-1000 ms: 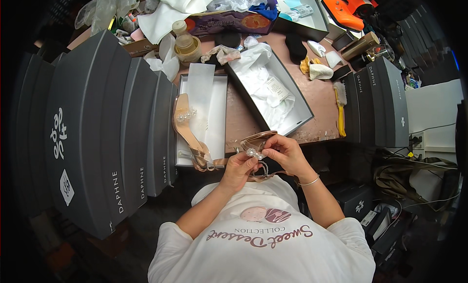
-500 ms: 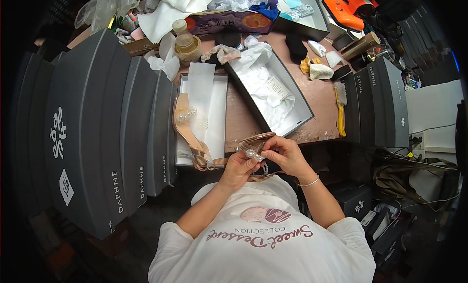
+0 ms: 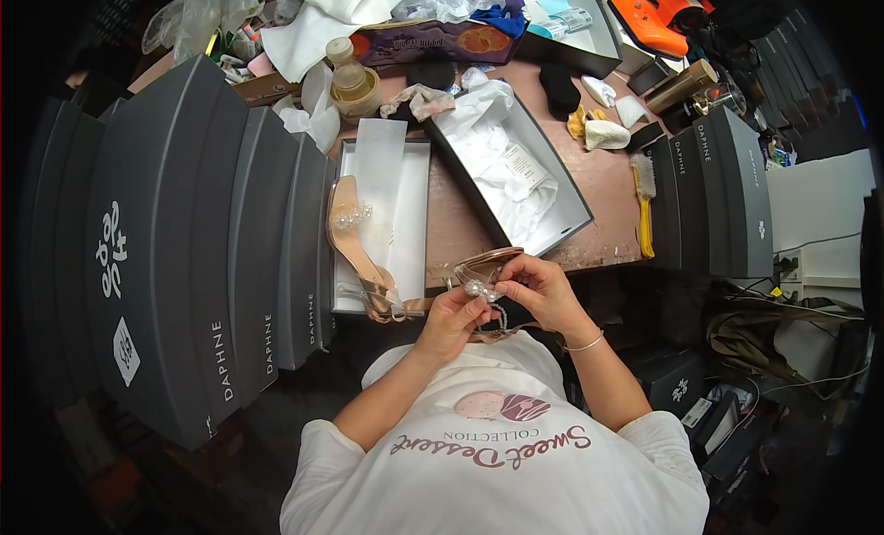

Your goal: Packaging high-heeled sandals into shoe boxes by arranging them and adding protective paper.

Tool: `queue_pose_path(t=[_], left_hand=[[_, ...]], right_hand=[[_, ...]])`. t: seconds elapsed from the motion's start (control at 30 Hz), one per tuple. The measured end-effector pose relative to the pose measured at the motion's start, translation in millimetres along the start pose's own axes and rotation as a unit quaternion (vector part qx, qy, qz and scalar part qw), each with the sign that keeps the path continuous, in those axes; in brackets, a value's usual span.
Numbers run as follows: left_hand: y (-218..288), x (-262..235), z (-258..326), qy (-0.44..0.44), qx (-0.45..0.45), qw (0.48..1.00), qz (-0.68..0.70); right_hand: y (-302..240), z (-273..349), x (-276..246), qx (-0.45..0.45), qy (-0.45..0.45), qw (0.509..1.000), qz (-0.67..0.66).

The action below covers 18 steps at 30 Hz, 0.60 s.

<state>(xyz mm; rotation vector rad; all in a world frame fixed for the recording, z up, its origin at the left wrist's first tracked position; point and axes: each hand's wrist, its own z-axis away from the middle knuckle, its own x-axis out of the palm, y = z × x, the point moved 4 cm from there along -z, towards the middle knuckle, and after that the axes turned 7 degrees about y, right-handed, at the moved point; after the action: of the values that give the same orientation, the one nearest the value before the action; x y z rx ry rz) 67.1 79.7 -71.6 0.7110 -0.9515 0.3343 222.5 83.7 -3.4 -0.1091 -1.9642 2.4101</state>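
Close in front of my body I hold a sandal (image 3: 482, 270) with a strap of pearl-like beads. My left hand (image 3: 451, 321) is closed, pinching the beaded strap from the left. On the other side, the fingers of my right hand (image 3: 539, 291) grip the same sandal at the beads. Its toe points away toward the table, and my hands hide much of the rest. A matching sandal (image 3: 348, 245), rose-gold with a beaded strap, rests over the left side of an open shoebox part (image 3: 419, 180) with a translucent sheet in it.
A larger open shoebox (image 3: 571, 199) with white tissue lies behind my hands. Dark shoeboxes (image 3: 175, 240) stand at the left, more (image 3: 727, 194) at the right. A yellow-handled brush (image 3: 644, 213) lies by the right stack. A bottle (image 3: 348, 75) and cloths crowd the back.
The held sandal has tilted slightly, its toe showing a little further right. Both hands keep their grip at the beads; the other sandal and the boxes stay put.
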Motion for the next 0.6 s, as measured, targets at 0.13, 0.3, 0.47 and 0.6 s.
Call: queue_pose_path(t=[0.13, 0.3, 0.47, 0.6], left_hand=[[-0.8, -2.4, -1.0, 0.009, 0.006, 1.0, 0.002], [1.7, 0.1, -1.1, 0.002, 0.008, 1.0, 0.009], [2.7, 0.9, -0.8, 0.013, -0.003, 1.0, 0.001], [0.4, 0.6, -1.1, -0.003, 0.017, 1.0, 0.019]], right_hand=[[-0.4, 1.2, 1.1, 0.01, -0.005, 1.0, -0.006], [-1.3, 2.1, 1.6, 0.015, -0.008, 1.0, -0.004], [-1.1, 2.6, 2.8, 0.022, -0.009, 0.999, -0.029], [0.4, 0.0, 0.9, 0.008, -0.001, 1.0, -0.005]])
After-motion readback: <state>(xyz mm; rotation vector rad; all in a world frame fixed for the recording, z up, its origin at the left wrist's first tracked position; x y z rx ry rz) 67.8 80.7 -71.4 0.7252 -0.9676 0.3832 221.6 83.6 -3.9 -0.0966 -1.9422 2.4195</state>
